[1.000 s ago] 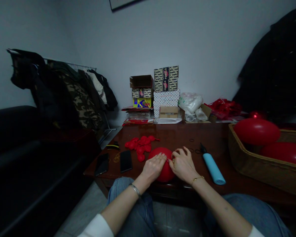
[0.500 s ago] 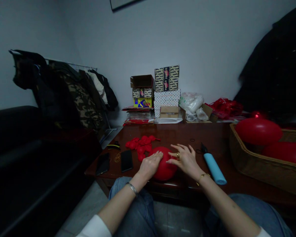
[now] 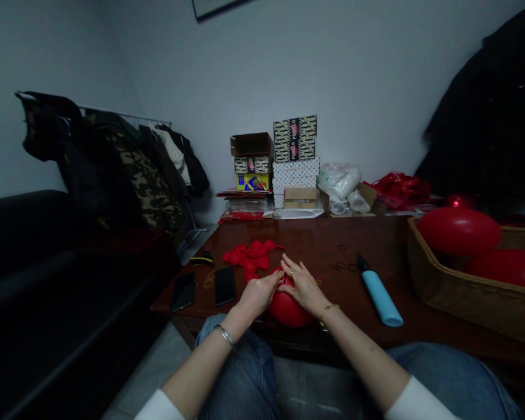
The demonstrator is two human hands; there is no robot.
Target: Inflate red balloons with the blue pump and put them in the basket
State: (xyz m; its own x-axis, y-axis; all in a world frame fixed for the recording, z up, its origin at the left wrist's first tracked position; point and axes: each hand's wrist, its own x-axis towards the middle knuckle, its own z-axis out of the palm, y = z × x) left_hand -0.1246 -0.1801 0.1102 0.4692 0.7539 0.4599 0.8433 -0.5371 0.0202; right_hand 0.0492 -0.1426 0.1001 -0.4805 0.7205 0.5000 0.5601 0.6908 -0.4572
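Note:
An inflated red balloon [image 3: 290,311] rests at the table's front edge, between my hands. My left hand [image 3: 262,291] is closed in a pinch at the balloon's top, where its neck seems to be. My right hand [image 3: 305,286] bends over the same spot from the right, thumb and fingers closing around it. Thin pale lines, a string or band, show between the fingers; the neck itself is mostly hidden. Limp red balloons [image 3: 251,256] lie in a heap just behind.
A light-blue hand pump [image 3: 382,297] lies to the right, near dark loops [image 3: 342,266]. A wicker basket [image 3: 468,291] holds large red balloons [image 3: 459,231]. Two phones [image 3: 225,286] and a yellowish cord [image 3: 209,280] are at left. Stacked boxes [image 3: 295,140] stand at the back.
My right hand has moved left and its spread fingers have come in against my left hand. My left hand went from lying on the balloon to pinching at its top.

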